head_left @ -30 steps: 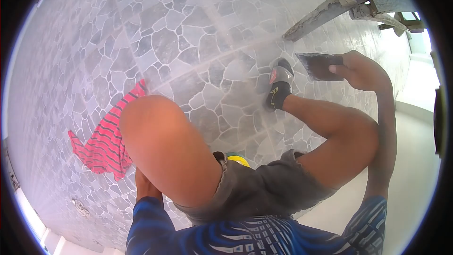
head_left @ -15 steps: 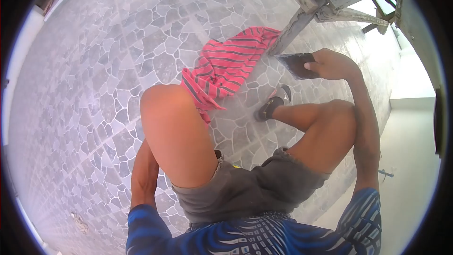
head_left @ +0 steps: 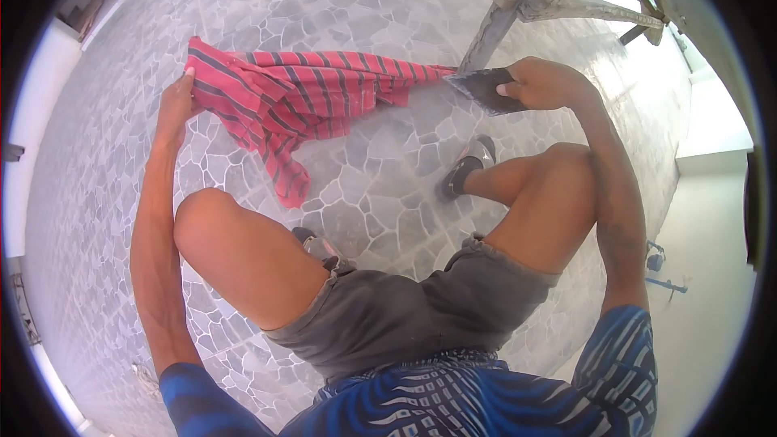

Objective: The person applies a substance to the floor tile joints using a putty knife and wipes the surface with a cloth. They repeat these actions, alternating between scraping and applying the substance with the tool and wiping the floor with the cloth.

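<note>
Now your left hand (head_left: pixel 176 101) fingers pinch the red striped cloth (head_left: pixel 303 97) on the grey stone-patterned tile floor (head_left: pixel 364 186), while your right hand (head_left: pixel 544 83) grips a dark flat trowel (head_left: pixel 484 87).

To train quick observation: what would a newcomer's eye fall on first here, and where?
The red striped cloth stands out most against the grey stone-pattern floor at upper centre, with the left hand gripping its left end. To its right, the right hand holds a dark flat blade near grey wooden legs.

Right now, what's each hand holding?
Left hand: closed on the red striped cloth.
Right hand: closed on the dark flat metal scraper.
</note>
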### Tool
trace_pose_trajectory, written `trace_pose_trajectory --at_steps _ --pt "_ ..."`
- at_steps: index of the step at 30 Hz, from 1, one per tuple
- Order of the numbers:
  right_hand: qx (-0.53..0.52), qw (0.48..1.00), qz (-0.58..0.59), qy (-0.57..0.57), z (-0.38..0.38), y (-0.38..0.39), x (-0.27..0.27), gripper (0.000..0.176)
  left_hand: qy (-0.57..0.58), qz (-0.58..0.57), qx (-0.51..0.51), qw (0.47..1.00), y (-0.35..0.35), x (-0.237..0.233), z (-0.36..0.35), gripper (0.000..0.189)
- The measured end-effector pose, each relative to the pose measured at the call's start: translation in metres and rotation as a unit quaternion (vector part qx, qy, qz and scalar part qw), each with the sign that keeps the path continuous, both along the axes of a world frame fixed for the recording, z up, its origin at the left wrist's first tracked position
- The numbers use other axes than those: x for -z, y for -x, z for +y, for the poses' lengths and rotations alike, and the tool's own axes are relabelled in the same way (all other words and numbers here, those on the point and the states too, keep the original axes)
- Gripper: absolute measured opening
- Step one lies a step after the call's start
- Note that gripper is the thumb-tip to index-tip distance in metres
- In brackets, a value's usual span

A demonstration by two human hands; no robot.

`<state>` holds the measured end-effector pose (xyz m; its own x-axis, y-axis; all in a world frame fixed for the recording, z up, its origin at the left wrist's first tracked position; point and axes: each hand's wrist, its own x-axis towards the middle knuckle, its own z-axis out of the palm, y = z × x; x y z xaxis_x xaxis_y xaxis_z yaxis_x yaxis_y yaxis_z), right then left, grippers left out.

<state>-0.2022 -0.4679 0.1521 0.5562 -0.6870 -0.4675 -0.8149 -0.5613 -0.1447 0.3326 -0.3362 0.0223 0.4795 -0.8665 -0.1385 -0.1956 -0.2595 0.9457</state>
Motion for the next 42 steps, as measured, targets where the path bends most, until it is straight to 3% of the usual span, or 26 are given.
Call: trace_pose_trajectory --at_steps 3,6,10,12,14,16,19,22,24,26,29,32,34,39,40,41,42 --pt "0.005 1.000 0.029 0.000 -0.001 0.001 -0.004 0.033 0.138 -0.011 -0.086 0.987 -0.043 -0.072 -0.012 0.044" --pt "0.015 0.999 0.041 0.017 -0.003 0.008 -0.006 0.033 0.264 0.020 -0.194 0.945 -0.094 -0.109 -0.007 0.043" --pt "0.033 0.999 0.023 -0.013 -0.007 0.010 0.000 0.032 0.205 -0.019 -0.198 0.958 -0.065 -0.084 0.006 0.046" --pt "0.021 1.000 0.010 -0.018 -0.006 0.005 -0.001 0.031 0.084 -0.198 -0.216 0.952 -0.040 -0.031 0.010 0.053" --pt "-0.002 1.000 -0.009 -0.025 0.002 0.000 -0.003 0.029 -0.008 -0.358 -0.041 0.933 -0.045 0.008 0.024 0.051" --pt "-0.005 1.000 0.013 -0.017 0.008 -0.008 -0.008 0.029 -0.015 -0.404 0.064 0.912 -0.051 0.033 0.037 0.048" --pt "-0.031 0.999 -0.009 0.007 0.006 -0.011 -0.005 0.030 -0.107 -0.376 0.142 0.909 -0.040 0.036 0.043 0.047" --pt "-0.037 0.998 -0.036 0.033 -0.003 -0.012 0.008 0.032 -0.075 -0.349 0.211 0.910 -0.003 0.022 0.030 0.042" --pt "-0.028 0.998 -0.039 0.037 0.000 -0.028 0.003 0.035 -0.113 -0.169 0.265 0.942 0.061 -0.020 0.034 0.034" --pt "-0.001 0.999 -0.033 0.027 0.013 -0.053 -0.011 0.037 -0.162 -0.067 0.396 0.901 0.076 -0.018 0.022 0.028" --pt "-0.052 0.987 -0.134 0.065 -0.005 -0.068 0.014 0.041 -0.150 -0.106 0.495 0.849 0.088 -0.012 0.007 0.018" --pt "-0.076 0.982 -0.147 0.087 0.009 -0.098 0.003 0.036 -0.140 -0.330 0.489 0.795 0.085 -0.015 0.004 0.010" --pt "-0.097 0.984 -0.102 0.107 0.001 -0.102 0.008 0.032 -0.166 -0.376 0.457 0.789 0.078 -0.018 0.008 0.010" --pt "0.002 0.993 -0.121 0.001 -0.013 -0.085 0.052 0.034 -0.162 -0.430 0.354 0.815 0.062 -0.037 0.020 0.011" --pt "0.024 0.981 -0.189 -0.040 -0.039 -0.064 0.106 0.034 -0.160 -0.431 0.343 0.819 0.061 -0.043 0.024 0.011" --pt "0.116 0.956 -0.237 -0.131 -0.049 -0.047 0.152 0.037 -0.158 -0.432 0.330 0.824 0.060 -0.050 0.026 0.011" --pt "0.161 0.971 -0.135 -0.114 -0.029 -0.054 0.150 0.036 -0.159 -0.441 0.323 0.822 0.062 -0.057 0.027 0.011"
